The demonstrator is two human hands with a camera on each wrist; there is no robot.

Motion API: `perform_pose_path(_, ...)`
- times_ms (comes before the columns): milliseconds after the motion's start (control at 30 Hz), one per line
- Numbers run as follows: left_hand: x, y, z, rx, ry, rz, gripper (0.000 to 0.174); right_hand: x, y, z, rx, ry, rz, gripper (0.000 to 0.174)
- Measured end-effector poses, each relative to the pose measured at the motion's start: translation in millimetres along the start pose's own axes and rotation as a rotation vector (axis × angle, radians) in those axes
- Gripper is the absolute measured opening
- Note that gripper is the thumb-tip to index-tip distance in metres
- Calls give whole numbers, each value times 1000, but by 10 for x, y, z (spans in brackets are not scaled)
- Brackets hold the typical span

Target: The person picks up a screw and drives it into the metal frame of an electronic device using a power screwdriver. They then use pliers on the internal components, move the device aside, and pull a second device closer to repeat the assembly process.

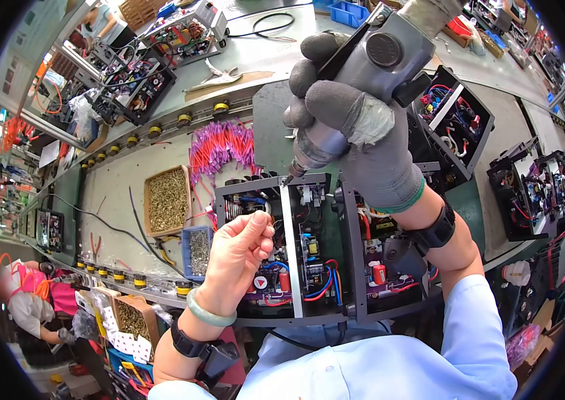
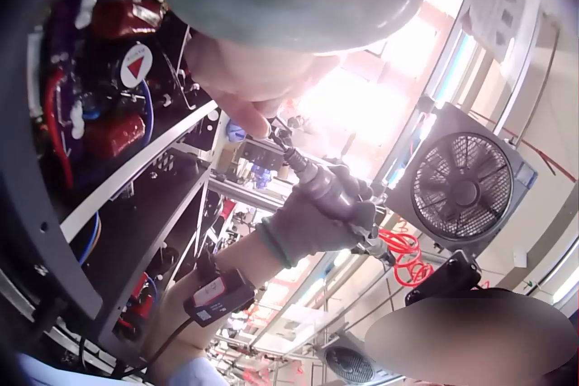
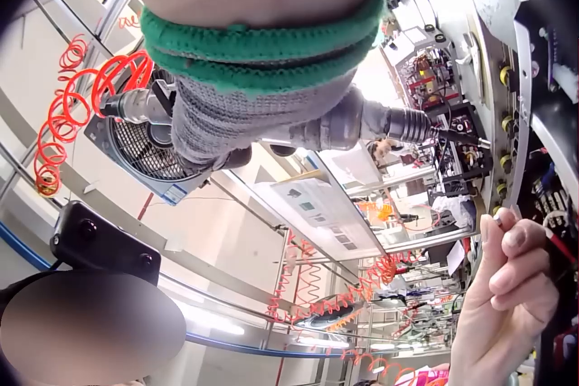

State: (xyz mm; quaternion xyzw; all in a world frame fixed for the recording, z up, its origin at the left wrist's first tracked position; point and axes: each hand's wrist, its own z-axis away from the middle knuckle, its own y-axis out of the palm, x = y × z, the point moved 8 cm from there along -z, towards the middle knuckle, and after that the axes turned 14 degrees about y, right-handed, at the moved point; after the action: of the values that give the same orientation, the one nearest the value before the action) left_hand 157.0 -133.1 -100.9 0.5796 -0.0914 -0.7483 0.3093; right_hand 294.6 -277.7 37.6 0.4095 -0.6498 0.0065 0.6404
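My gloved right hand [image 1: 376, 140] grips a grey air screwdriver [image 1: 399, 50], its bit pointing down at the far end of a pale metal bar [image 1: 292, 257]. That bar spans an open black chassis [image 1: 249, 321] full of wires and boards. Over the chassis's left side, my bare left hand [image 1: 239, 250] pinches a small screw between thumb and fingertips, which hide most of it. In the right wrist view the screw [image 3: 498, 220] peeks out at the fingertips. The left wrist view has the driver [image 2: 321, 191] beyond the left fingertips.
A second black chassis [image 1: 396, 311] stands right beside the first. To the left are a cardboard box of brass-coloured screws [image 1: 167, 201], a blue bin of small metal parts [image 1: 197, 252] and a bundle of pink-purple wires [image 1: 222, 148]. Pliers [image 1: 96, 247] lie farther left.
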Motion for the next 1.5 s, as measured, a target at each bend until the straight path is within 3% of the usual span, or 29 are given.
perform_pose_path(267, 38, -31, 31, -6, 2, 68, 14, 5, 15, 0, -26, -80, -73, 36)
perform_pose_path(467, 65, -55, -48, -65, -22, 170, 11, -32, -26, -5, -47, -14, -68, 36)
perform_pose_path(533, 90, -23, -81, 20, -26, 228, 11, -42, -30, -13, -18, -28, -69, 37)
perform_pose_path(933, 71, -50, -104, -37, -70, 299, 27, -41, -19, -19, 14, -32, -120, 37)
perform_pose_path(1067, 138, 89, -85, 86, -185, 579, 36, -53, -14, -25, 41, -16, 0, 46)
perform_pose_path(1167, 168, 59, -96, 98, -221, 631, 37, -64, -39, -20, 22, 2, -188, 43)
perform_pose_path(1400, 165, 36, -91, -6, -242, 607, 41, -77, -68, -14, -19, 3, -131, 43)
perform_pose_path(1500, 184, 47, -127, 68, -265, 638, 41, -83, -87, -24, -39, -26, -94, 44)
